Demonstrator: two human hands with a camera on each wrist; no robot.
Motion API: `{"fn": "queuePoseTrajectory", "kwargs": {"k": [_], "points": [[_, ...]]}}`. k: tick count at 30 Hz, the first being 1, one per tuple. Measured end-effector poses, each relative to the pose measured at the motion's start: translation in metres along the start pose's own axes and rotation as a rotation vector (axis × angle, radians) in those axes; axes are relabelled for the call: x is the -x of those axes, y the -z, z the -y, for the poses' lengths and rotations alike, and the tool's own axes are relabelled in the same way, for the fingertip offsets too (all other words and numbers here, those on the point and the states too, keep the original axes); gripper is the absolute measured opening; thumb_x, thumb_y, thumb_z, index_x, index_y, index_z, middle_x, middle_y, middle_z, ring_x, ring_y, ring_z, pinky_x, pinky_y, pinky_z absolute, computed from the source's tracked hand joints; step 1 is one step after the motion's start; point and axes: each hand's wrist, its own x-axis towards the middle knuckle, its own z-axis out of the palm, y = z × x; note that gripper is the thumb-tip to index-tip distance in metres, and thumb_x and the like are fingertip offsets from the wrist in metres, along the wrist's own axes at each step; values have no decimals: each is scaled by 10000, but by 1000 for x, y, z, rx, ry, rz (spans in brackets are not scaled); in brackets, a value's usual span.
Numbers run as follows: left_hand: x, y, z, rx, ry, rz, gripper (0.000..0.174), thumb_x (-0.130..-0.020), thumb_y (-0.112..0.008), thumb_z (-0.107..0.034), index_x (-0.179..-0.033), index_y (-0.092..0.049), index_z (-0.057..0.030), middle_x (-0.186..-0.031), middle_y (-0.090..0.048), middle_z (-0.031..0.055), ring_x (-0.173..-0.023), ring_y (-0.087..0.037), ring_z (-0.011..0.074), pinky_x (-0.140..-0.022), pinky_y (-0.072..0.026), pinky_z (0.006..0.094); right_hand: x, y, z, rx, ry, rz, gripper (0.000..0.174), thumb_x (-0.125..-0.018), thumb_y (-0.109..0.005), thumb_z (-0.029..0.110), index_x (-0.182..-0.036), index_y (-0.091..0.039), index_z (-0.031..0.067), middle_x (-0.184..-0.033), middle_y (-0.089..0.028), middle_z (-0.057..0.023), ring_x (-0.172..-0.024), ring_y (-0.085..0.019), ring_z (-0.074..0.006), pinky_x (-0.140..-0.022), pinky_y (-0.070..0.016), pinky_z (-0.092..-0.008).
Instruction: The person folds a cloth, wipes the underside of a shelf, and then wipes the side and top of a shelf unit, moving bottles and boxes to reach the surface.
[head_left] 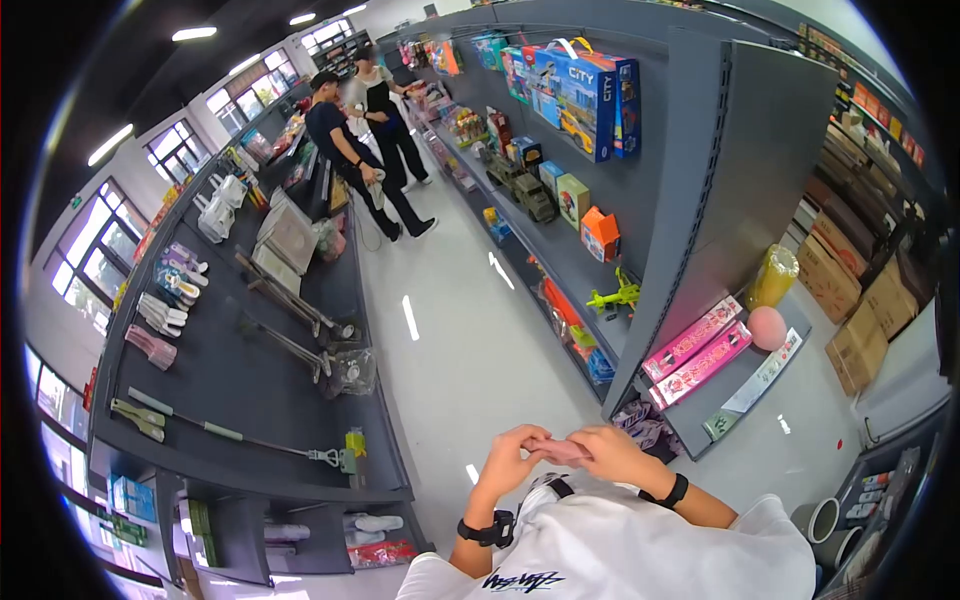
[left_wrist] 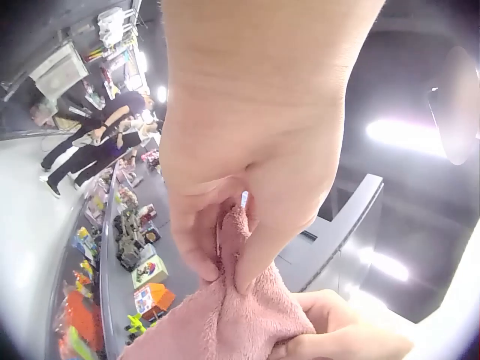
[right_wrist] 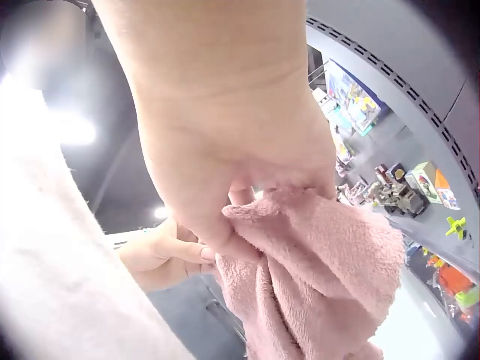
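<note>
A pink plush cloth is held between both hands in front of the white shirt. My left hand pinches one end of it; in the left wrist view the cloth is bunched between the thumb and fingers and spreads out below them. My right hand grips the other end. From the right wrist view, its thumb lies along the cloth, which hangs down in soft folds. The left hand shows just behind, close to the right thumb.
Ahead runs an aisle floor. On the left, a grey shelf carries brushes and a long-handled tool. Toy boxes line the right shelf, with pink boxes on its end. Two people stand farther along.
</note>
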Motion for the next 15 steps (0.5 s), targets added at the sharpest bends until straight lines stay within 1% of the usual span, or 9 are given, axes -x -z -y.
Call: {"fn": "queuePoseTrajectory", "kwargs": {"k": [2,3,5,6,8,9,11,14,15], "points": [[9,0,-2,41,20,-72,239,-846,-763,34,-1078,-709,14,-1042,-764,128,-892,-757,237,-801,-590,348,2,3,11,-51,-15,-2,376,-807,-721,133,-1171,-702,36,-1014,-732,-193,-988,-689,-419,-807,-545,-495],[13,-2,-6,38,57,-103,268,-829,-754,45,-1091,-714,7,-1047,-768,118,-884,-749,224,-797,-589,340,3,2,14,-53,-5,9,376,-807,-721,133,-1171,-702,36,-1014,-732,-193,-988,-689,-419,-807,-545,-495],[23,-8,-17,36,97,-143,299,-813,-745,56,-1105,-719,0,-1052,-771,108,-876,-741,211,-793,-589,332,11,-3,21,-107,-39,7,371,-878,-730,246,-1175,-696,27,-966,-726,-210,-938,-688,-431,-807,-545,-490],[27,-12,-24,-10,84,-197,325,-795,-740,59,-1112,-721,-10,-1038,-772,102,-849,-723,197,-781,-586,326,14,1,27,-106,-30,13,371,-878,-730,246,-1175,-696,27,-966,-726,-210,-938,-688,-431,-807,-545,-490],[35,-18,-27,-61,69,-258,353,-777,-735,62,-1119,-724,-21,-1025,-772,95,-821,-705,183,-770,-582,319,20,9,39,-189,-206,198,355,-951,-687,357,-1126,-700,47,-929,-688,-211,-996,-672,-437,-869,-540,-511],[41,-22,-24,-43,90,-269,363,-772,-745,53,-1124,-727,-31,-1017,-774,86,-813,-695,168,-773,-575,312,22,-2,25,-186,-199,199,355,-951,-687,357,-1126,-700,47,-929,-688,-211,-996,-672,-437,-869,-540,-511],[50,-28,-25,-21,113,-283,373,-767,-756,44,-1129,-730,-41,-1008,-775,76,-804,-686,154,-776,-567,305,32,-32,-12,-323,43,189,474,-968,-672,476,-1062,-716,14,-898,-673,-208,-960,-668,-439,-852,-524,-518],[67,-38,-36,-1,162,-313,415,-762,-770,30,-1165,-723,-58,-1017,-771,72,-775,-658,145,-763,-557,301,43,-21,-8,-310,12,273,444,-926,-747,428,-974,-702,-12,-890,-667,-209,-918,-662,-416,-806,-511,-492],[75,-41,-43,-23,164,-290,429,-762,-772,30,-1176,-718,-65,-1021,-767,71,-770,-654,143,-758,-555,301,48,-22,-8,-309,18,283,444,-926,-747,428,-974,-702,-12,-890,-667,-209,-918,-662,-416,-806,-511,-492]]}}
